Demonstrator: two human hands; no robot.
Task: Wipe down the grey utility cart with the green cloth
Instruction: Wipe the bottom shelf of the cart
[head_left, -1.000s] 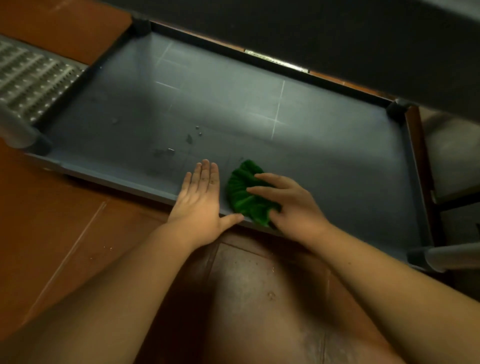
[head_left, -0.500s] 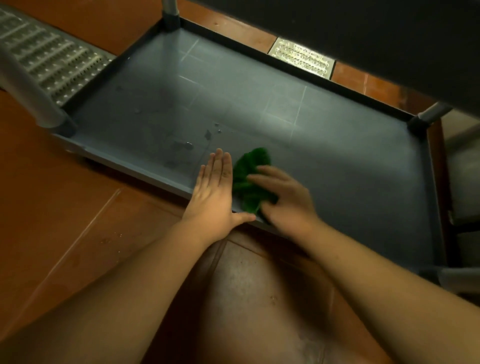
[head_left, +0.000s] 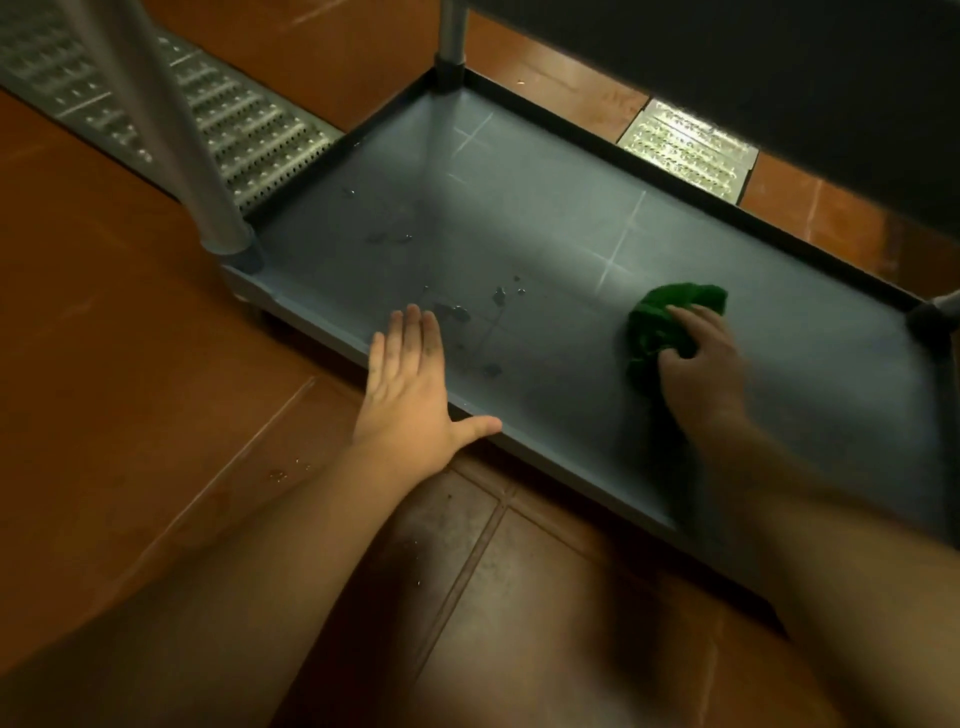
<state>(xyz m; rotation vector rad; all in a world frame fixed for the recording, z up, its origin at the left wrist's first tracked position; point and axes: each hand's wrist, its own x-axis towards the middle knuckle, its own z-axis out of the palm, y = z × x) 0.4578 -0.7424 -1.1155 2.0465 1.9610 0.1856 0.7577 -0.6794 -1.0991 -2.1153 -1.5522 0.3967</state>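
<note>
On the cart's bottom shelf (head_left: 545, 218), down near the tiled floor (head_left: 130, 338), I had the cloth (head_left: 670, 317) bunched under my right hand (head_left: 698, 364), toward the right end of the tray and closer to its far rim than to the near lip. My grip there was curled over the green wad, fingertips hooked into its folds and pressing it against the grey shelf; that hand was blurred, so I could not tell just how each finger lay. My left hand (head_left: 410, 384) was spread flat, fingers straight and together, the palm on the near lip with the fingers reaching onto the shelf and the thumb stretched along the edge, holding nothing, and I judged it was bracing me. The thing that mattered was where the dirt lay from the cloth: a scatter of dark droplets and smears (head_left: 467, 317) sat to the left of the wad, between my two hands and just beside my left fingertips, well apart from the cloth. The shelf's long axis ran from far left to near right, so I judged the next stroke should sweep the cloth leftward along it. My left hand was nearer the mess, but only the right had the cloth. A steel post (head_left: 182, 135) stood at the left corner.
</note>
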